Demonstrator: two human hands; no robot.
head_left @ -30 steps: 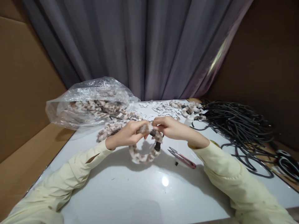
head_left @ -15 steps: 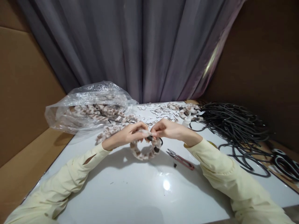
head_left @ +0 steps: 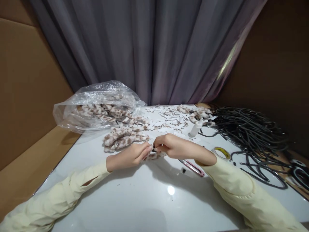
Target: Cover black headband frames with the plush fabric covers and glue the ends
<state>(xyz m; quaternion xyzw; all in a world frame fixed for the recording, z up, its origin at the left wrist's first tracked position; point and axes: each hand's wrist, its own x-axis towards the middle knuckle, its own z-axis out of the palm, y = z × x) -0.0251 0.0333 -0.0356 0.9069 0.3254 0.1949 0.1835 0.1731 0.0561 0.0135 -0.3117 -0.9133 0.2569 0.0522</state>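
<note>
My left hand (head_left: pixel 135 153) is closed near the middle of the table, its fingers pressed together round part of a fluffy brown-and-white ring (head_left: pixel 155 156). Most of the ring is hidden behind both hands. At the left fingertips my right hand (head_left: pixel 172 145) pinches a small black end (head_left: pixel 154 149) that seems to belong to the ring. Partly under the right wrist lie thread snips (head_left: pixel 194 168) with pink handles. Beside them is a small black scrap (head_left: pixel 183 171).
Fluffy strips (head_left: pixel 123 137) lie left of the hands, before a clear plastic bag (head_left: pixel 72 116) holding more. Metal clips (head_left: pixel 169 120) are scattered behind. At right are a white bottle (head_left: pixel 196 129), finished-looking fluffy rings (head_left: pixel 200 114), a yellow tape roll (head_left: pixel 222 152) and black cords (head_left: pixel 248 129).
My hands have lowered slightly and turned, so the ring now shows less beneath them. The right hand has shifted onto the black end. The view has moved a little.
</note>
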